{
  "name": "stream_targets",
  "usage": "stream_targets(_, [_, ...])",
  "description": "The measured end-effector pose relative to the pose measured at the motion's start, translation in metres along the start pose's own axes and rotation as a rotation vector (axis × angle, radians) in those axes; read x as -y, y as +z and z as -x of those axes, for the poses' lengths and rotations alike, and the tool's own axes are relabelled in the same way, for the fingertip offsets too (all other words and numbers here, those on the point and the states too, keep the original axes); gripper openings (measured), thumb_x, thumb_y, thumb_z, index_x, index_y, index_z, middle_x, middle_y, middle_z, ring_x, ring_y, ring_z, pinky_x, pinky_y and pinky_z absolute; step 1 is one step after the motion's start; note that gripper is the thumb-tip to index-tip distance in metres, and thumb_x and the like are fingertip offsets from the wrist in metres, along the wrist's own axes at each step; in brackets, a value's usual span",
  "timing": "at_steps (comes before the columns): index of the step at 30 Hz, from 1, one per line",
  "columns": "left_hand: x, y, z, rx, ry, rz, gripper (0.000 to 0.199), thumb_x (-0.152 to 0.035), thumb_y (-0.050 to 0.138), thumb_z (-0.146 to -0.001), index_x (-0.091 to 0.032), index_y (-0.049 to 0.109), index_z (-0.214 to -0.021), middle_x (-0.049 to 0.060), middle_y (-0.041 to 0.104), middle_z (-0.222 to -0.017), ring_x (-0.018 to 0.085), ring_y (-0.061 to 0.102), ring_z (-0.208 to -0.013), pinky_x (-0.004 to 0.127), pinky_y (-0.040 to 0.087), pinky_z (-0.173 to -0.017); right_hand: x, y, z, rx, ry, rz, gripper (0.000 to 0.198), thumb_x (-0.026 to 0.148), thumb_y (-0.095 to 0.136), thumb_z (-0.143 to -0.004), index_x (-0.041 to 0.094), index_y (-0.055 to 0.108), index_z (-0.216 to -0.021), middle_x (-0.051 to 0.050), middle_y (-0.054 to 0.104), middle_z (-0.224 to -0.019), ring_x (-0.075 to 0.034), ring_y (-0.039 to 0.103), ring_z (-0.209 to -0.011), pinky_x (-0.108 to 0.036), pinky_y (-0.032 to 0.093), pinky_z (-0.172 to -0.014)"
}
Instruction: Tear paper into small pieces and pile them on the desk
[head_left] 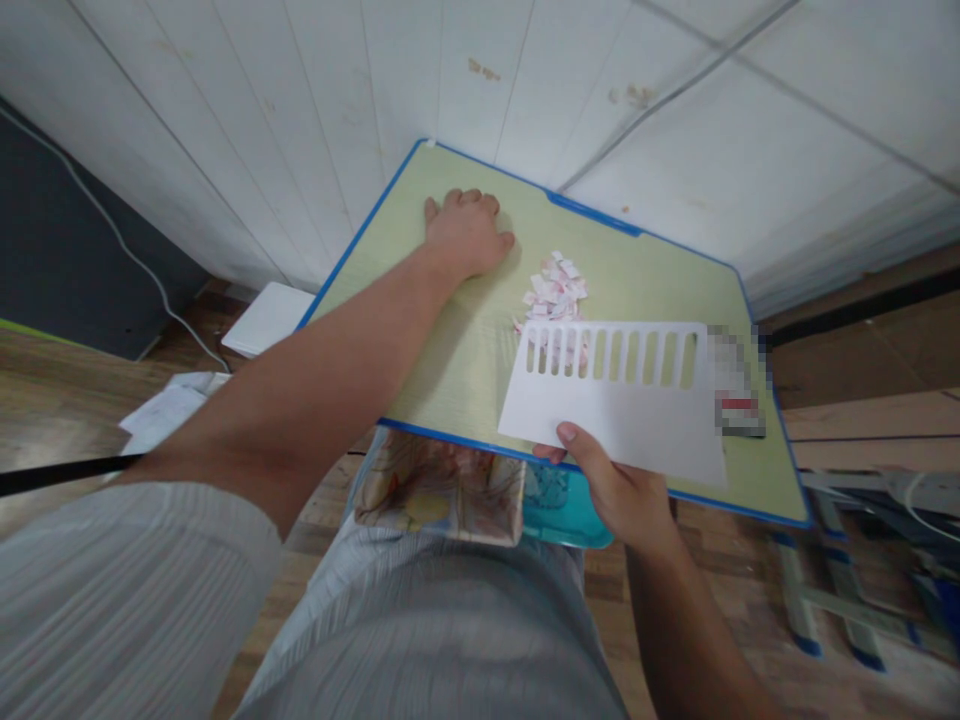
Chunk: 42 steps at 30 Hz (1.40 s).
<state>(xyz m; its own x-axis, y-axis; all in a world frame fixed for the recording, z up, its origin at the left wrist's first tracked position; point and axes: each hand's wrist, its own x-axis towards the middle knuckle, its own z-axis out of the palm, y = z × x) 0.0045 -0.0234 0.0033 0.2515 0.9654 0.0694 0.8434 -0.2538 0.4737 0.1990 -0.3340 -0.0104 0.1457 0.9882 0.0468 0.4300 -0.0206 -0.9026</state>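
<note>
Pale-green tabletop [652,280] bore the left hand [466,232], fingers spread; the right hand [615,485] gripped a slotted white sheet [600,410] partly over paper scraps [555,290]. Positioning seemed underway, calling next for a steady grip.

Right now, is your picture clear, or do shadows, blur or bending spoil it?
Head view: a soft shadow lies on the table beside the left arm; head view: the wall boards fan outward, probably lens distortion; head view: the slots in the white card show fairly clearly, but the blue-tipped metal legs look blurred, and a blocky patch hides something.
</note>
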Motion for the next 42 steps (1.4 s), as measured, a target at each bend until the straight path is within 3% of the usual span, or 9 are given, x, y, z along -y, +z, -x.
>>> stream_targets(5, [-0.004, 0.0, 0.001, -0.004, -0.02, -0.03, 0.091, -0.08, 0.049, -0.103, -0.029, 0.061, -0.177, 0.004, 0.058, -0.186, 0.041, 0.034, -0.175, 0.072, 0.016, -0.147, 0.001, -0.001, 0.0, 0.009, 0.035, -0.01, 0.046, 0.069, 0.086, -0.106, 0.031, 0.091, -0.08, -0.004, 0.089, -0.078, -0.032, 0.086, -0.078, -0.052, 0.072, -0.107])
stream_targets(8, [-0.007, -0.001, 0.003, -0.006, -0.019, -0.069, 0.084, -0.067, 0.051, -0.105, -0.024, 0.063, -0.176, 0.008, 0.058, -0.186, 0.041, 0.038, -0.174, 0.071, 0.022, -0.146, 0.005, -0.002, -0.001, 0.011, 0.034, -0.001, 0.05, 0.072, 0.086, -0.104, 0.032, 0.09, -0.075, -0.005, 0.089, -0.077, -0.034, 0.086, -0.08, -0.053, 0.072, -0.106])
stream_targets(11, [-0.007, -0.003, 0.004, -0.01, -0.022, -0.082, 0.08, -0.064, 0.049, -0.104, -0.031, 0.064, -0.175, 0.004, 0.058, -0.186, 0.039, 0.04, -0.172, 0.068, 0.025, -0.145, 0.011, -0.002, -0.003, -0.003, 0.039, -0.001, 0.052, 0.075, 0.088, -0.1, 0.031, 0.089, -0.071, -0.006, 0.088, -0.074, -0.034, 0.086, -0.078, -0.053, 0.073, -0.099])
stream_targets(16, [-0.008, -0.002, 0.005, 0.007, -0.037, -0.049, 0.085, -0.075, 0.042, -0.108, -0.029, 0.057, -0.178, 0.003, 0.052, -0.191, 0.038, 0.033, -0.174, 0.067, 0.015, -0.149, 0.015, -0.004, -0.002, 0.01, 0.023, 0.015, 0.052, 0.07, 0.087, -0.101, 0.031, 0.087, -0.066, -0.007, 0.086, -0.072, -0.034, 0.084, -0.077, -0.052, 0.072, -0.098])
stream_targets(20, [-0.008, -0.001, 0.006, -0.003, -0.019, -0.057, 0.072, -0.058, 0.045, -0.114, -0.024, 0.057, -0.177, 0.009, 0.052, -0.19, 0.037, 0.036, -0.174, 0.069, 0.017, -0.149, 0.005, -0.001, -0.003, -0.135, 0.003, 0.007, 0.054, 0.064, 0.081, -0.107, 0.029, 0.079, -0.065, -0.006, 0.083, -0.072, -0.034, 0.083, -0.08, -0.055, 0.069, -0.105])
stream_targets(26, [-0.007, 0.0, 0.004, -0.048, 0.009, -0.076, 0.066, -0.048, 0.056, -0.111, -0.024, 0.063, -0.172, 0.015, 0.059, -0.184, 0.044, 0.041, -0.176, 0.073, 0.024, -0.147, -0.003, 0.001, -0.027, -0.435, 0.013, -0.022, 0.049, 0.064, 0.079, -0.106, 0.026, 0.078, -0.074, -0.007, 0.083, -0.073, -0.035, 0.083, -0.076, -0.054, 0.069, -0.091])
stream_targets(30, [-0.006, 0.001, 0.002, -0.041, 0.005, -0.08, 0.069, -0.05, 0.056, -0.113, -0.026, 0.06, -0.177, 0.014, 0.058, -0.185, 0.043, 0.04, -0.177, 0.07, 0.023, -0.149, 0.002, 0.003, -0.047, -0.392, -0.002, 0.036, 0.053, 0.067, 0.08, -0.105, 0.026, 0.077, -0.07, -0.008, 0.087, -0.076, -0.032, 0.084, -0.075, -0.055, 0.065, -0.103])
stream_targets(36, [-0.004, 0.004, 0.0, -0.055, -0.005, -0.055, 0.074, -0.053, 0.056, -0.112, -0.032, 0.056, -0.182, 0.012, 0.058, -0.185, 0.045, 0.038, -0.178, 0.071, 0.019, -0.149, -0.002, 0.012, -0.067, -0.267, -0.02, 0.062, 0.061, 0.075, 0.074, -0.107, 0.028, 0.074, -0.069, -0.008, 0.088, -0.082, -0.033, 0.088, -0.09, -0.051, 0.066, -0.103])
stream_targets(42, [-0.004, 0.003, -0.001, -0.058, -0.004, -0.065, 0.071, -0.053, 0.057, -0.112, -0.03, 0.06, -0.179, 0.013, 0.059, -0.185, 0.045, 0.04, -0.176, 0.071, 0.02, -0.149, -0.002, 0.014, -0.068, -0.38, -0.014, 0.129, 0.069, 0.082, 0.067, -0.109, 0.03, 0.069, -0.065, -0.008, 0.087, -0.081, -0.034, 0.087, -0.094, -0.053, 0.06, -0.115])
